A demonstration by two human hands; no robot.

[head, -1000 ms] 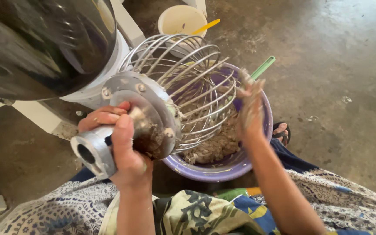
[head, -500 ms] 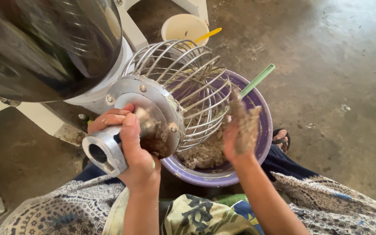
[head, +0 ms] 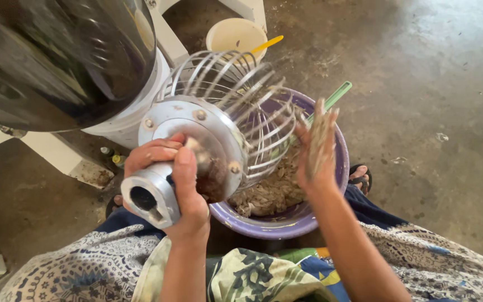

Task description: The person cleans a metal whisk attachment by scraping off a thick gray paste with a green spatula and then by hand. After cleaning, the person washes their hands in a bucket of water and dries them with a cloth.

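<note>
My left hand (head: 177, 182) grips the metal hub of a large wire whisk attachment (head: 236, 106), holding it tilted over a purple bowl (head: 303, 221). The whisk's wires are smeared with pale dough. My right hand (head: 318, 146) is flat and open beside the wires, fingers coated in the same dough, just above the bowl. The bowl sits on the floor and holds a mass of lumpy beige dough (head: 269, 190). A green utensil handle (head: 331, 99) sticks out of the bowl's far rim.
A big dark mixer bowl on a white stand (head: 57, 61) fills the upper left. A cream bucket (head: 236, 34) with a yellow handle in it stands behind the whisk. Patterned cloth covers my lap; a foot in a sandal (head: 359, 176) shows right of the bowl.
My right hand has lifted from inside the whisk wires and now stands open beside them. The whisk has stayed tilted in my left hand.
</note>
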